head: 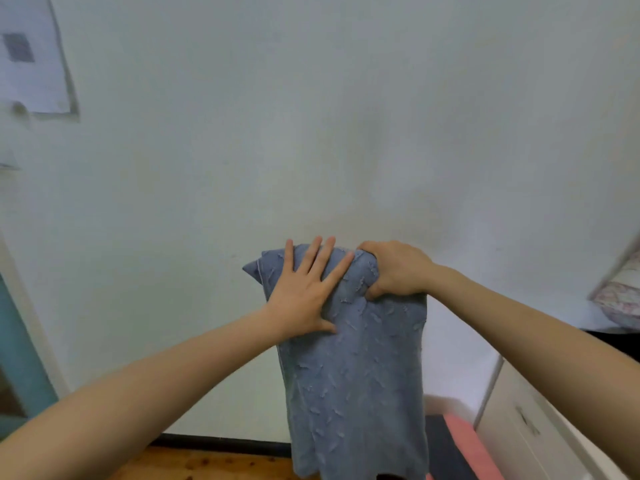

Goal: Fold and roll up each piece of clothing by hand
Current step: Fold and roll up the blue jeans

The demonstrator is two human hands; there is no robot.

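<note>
From our head camera we see one piece of clothing, a blue-grey top (353,375) with little fuzzy marks on it. It is up in the air in front of us, not lying on anything. It hangs long and narrow, and its bottom end goes out of the picture, so we cannot tell how long it is.

Our right hand (391,268) grips the top right part. Its fingers are curled tight round a bunch of the cloth. Our left hand (304,289) lies flat on the front of the cloth, near the top left. Its fingers (313,258) are straight and spread apart, and they hold nothing. One corner (252,268) of the cloth pokes out to the left, past our left hand.

Behind the cloth is a white wall (311,116) with a sheet of paper (31,57) stuck on it, far to the left. Down low we see a wood floor (207,462), a white cupboard (519,410) on the right and something pink (464,441) beside it.

We think we are in the middle of folding. Here is what could go wrong. Only one hand really holds the cloth, so if that grip gets loose the cloth could fall to the floor. Our flat hand has nothing hard behind it to press on, so the fold could slide or come out crooked. The loose corner could flop open and make the roll lumpy.
</note>
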